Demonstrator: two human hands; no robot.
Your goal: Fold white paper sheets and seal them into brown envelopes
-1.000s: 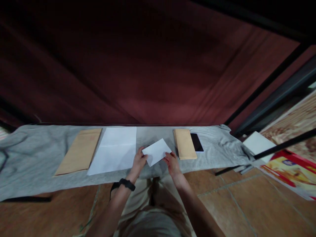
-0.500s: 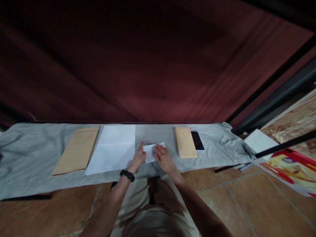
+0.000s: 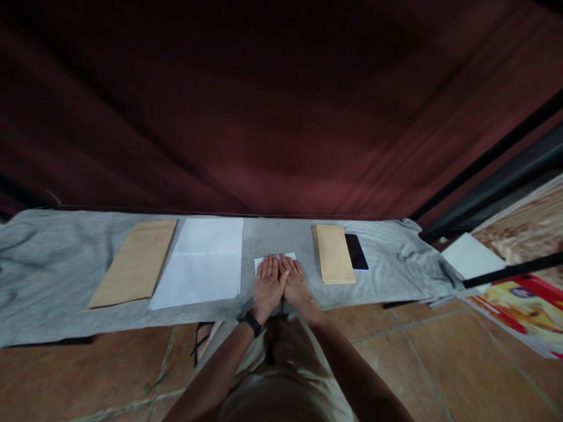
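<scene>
A small folded white paper [image 3: 274, 257] lies on the grey cloth [image 3: 57, 264] in front of me. My left hand [image 3: 267, 283] and my right hand [image 3: 295, 283] lie flat on it, side by side, palms down, fingers stretched out and touching each other. Only the paper's far edge shows beyond the fingertips. A black watch is on my left wrist.
Left of my hands lie a stack of white sheets [image 3: 200, 262] and a large brown envelope [image 3: 136, 261]. To the right are a smaller brown envelope stack [image 3: 333, 253] and a dark phone [image 3: 356, 251]. A dark red curtain hangs behind. Tiled floor lies below, with a white sheet [image 3: 471, 255] at far right.
The folded paper was held up in both hands, then came down onto the cloth. Both hands now lie flat on top of it, brought together.
</scene>
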